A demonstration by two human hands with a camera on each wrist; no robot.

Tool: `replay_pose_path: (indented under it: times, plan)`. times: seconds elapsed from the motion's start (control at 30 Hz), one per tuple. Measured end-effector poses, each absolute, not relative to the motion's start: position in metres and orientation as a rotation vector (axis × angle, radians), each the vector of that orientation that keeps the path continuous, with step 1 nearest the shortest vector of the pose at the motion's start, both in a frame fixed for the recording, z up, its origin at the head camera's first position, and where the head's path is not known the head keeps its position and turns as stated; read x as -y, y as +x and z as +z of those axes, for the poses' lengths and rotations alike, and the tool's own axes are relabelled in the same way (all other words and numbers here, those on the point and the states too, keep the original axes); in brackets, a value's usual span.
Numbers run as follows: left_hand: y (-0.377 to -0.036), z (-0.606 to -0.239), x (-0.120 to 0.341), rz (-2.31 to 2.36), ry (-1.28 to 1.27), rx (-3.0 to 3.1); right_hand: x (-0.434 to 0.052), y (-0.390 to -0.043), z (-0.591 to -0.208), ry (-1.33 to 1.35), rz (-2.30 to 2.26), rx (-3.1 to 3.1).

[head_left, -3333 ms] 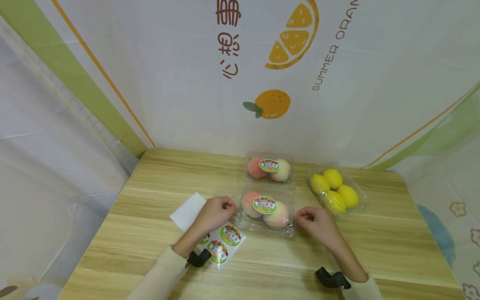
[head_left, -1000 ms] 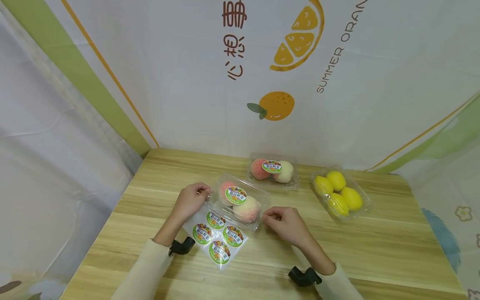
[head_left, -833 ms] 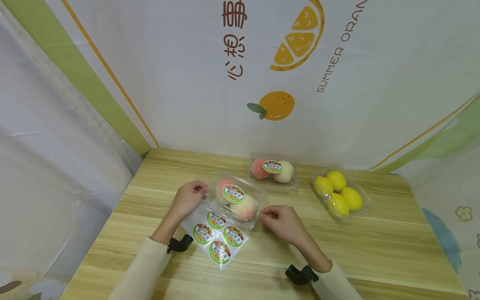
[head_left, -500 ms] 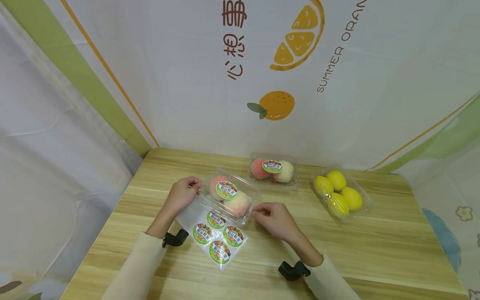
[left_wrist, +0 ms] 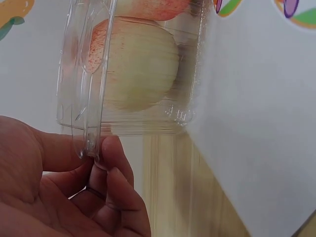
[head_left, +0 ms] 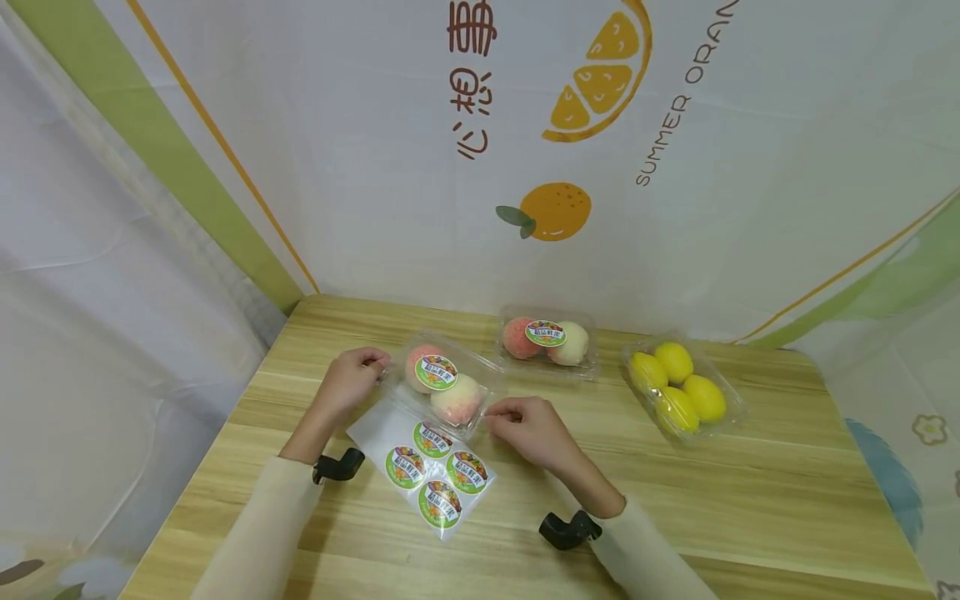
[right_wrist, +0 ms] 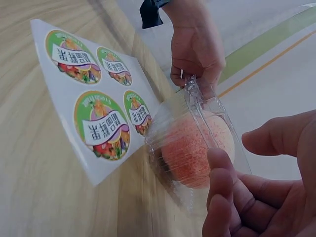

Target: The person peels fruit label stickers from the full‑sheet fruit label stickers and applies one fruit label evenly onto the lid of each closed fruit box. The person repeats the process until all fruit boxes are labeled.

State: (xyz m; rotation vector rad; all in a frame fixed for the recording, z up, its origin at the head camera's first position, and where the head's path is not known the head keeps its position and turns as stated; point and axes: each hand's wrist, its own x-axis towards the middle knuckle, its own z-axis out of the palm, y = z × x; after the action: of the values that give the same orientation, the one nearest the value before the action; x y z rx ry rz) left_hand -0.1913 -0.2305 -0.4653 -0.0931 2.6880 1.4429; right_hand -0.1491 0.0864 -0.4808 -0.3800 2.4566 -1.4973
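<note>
Table surface: pale wood-grain table (head_left: 750, 508), both back corners rounded, left and right edges running toward the viewer.
Room: white curtain (head_left: 375, 208) behind the back edge, printed with a whole orange, an orange slice, Chinese characters and "SUMMER ORAN", cut off by the frame; further pale drapes past the left and right edges.
Clear boxes, total: three.
Held peach box (head_left: 471, 367): one, with two peaches and one round label; left of the table's centre, over the back corner of the sticker sheet; contact with the sheet cannot be told.
Second peach box (head_left: 551, 372): one, with two peaches and one label; near the middle of the back edge.
Lemon box (head_left: 726, 414): one, with four lemons; toward the back right corner.
Sticker sheet (head_left: 378, 427): one, white, four round stickers visible, one corner pointing frontward.
Left hand (head_left: 348, 383): thumb and fingers pinching the held box's rim at its left end.
Right hand (head_left: 534, 429): thumb and fingers grasping the rim at the near right corner.
Wrist mounts (head_left: 340, 465): two, black, one per wrist.
</note>
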Motion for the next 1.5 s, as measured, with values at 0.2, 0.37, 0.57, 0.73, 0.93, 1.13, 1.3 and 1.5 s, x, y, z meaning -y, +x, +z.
replay_pose_path:
  times: [0.2,0.37,0.57,0.73,0.93,1.13,1.3,1.5]
  plan:
    - [-0.195,-0.465,0.239,1.422,-0.112,-2.69,-0.078,-0.153,-0.478,-0.35,-1.54,-2.406]
    - [-0.197,-0.463,0.244,1.453,-0.151,-2.679,-0.073,-0.158,-0.477,-0.286,-1.609,-2.34]
    - [-0.198,-0.461,0.245,1.479,-0.196,-2.664,-0.068,-0.168,-0.478,-0.219,-1.75,-2.184]
    - [-0.199,-0.46,0.242,1.485,-0.22,-2.666,-0.065,-0.177,-0.478,-0.189,-1.846,-2.061]
    - [-0.205,-0.465,0.239,1.513,-0.253,-2.658,-0.061,-0.182,-0.477,-0.182,-1.904,-2.016]
    - [-0.213,-0.471,0.238,1.531,-0.26,-2.656,-0.055,-0.185,-0.48,-0.138,-1.939,-1.984]
    - [-0.219,-0.473,0.238,1.526,-0.255,-2.65,-0.051,-0.184,-0.48,-0.1,-1.947,-1.981]
    - [-0.222,-0.475,0.239,1.542,-0.263,-2.627,-0.048,-0.183,-0.479,-0.072,-1.951,-1.977]
